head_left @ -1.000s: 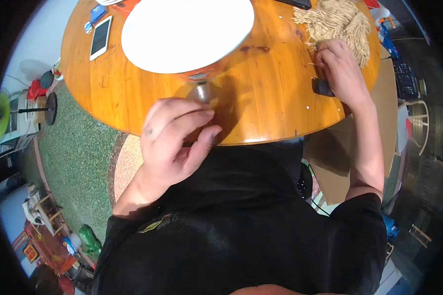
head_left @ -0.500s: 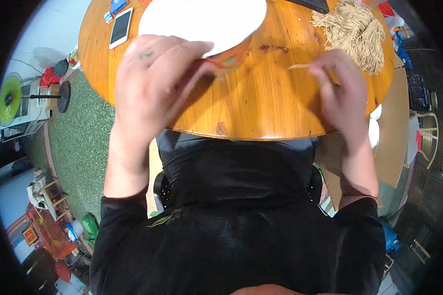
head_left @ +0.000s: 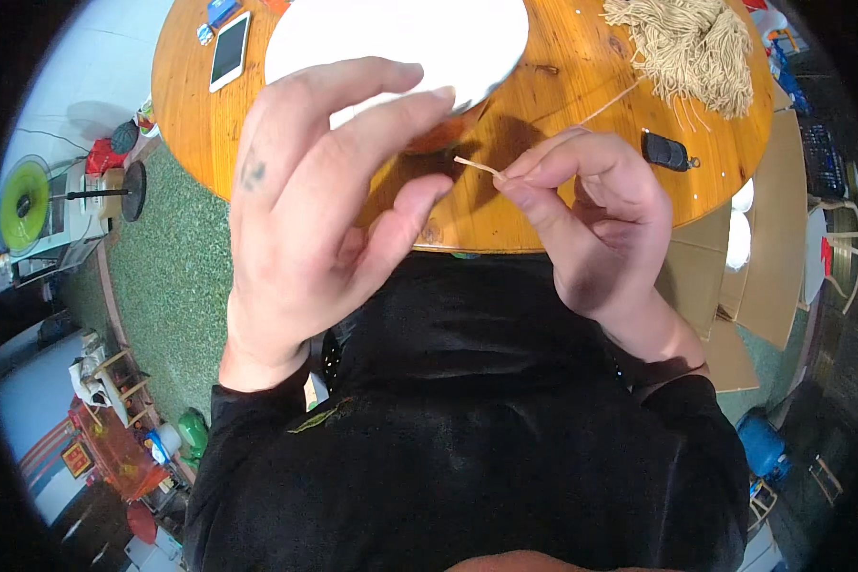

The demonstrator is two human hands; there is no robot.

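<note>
My right hand (head_left: 605,214) pinches a beige yarn strand (head_left: 473,166) between thumb and forefinger. Its short end sticks out toward my left hand; a thin length runs from behind my fingers toward the yarn bundle (head_left: 701,67) at the table's far right. My left hand (head_left: 300,205) is raised over the table edge, fingers and thumb spread, nothing between them. Beyond its fingertips stands a bright white round thing (head_left: 391,43), too overexposed to name, with something orange (head_left: 434,135) under its near edge, partly hidden by my fingers.
The round wooden table (head_left: 562,95) also bears a white phone (head_left: 230,52), a small blue packet (head_left: 222,11) and a black key-fob-like item (head_left: 664,151). Cardboard (head_left: 763,248) lies right of the table; a fan with green blades (head_left: 22,200) stands at the left.
My right hand has moved left and nearer to me, bringing the yarn strand along and uncovering the black item. My left hand has spread its fingers, drawing back slightly from the white thing.
</note>
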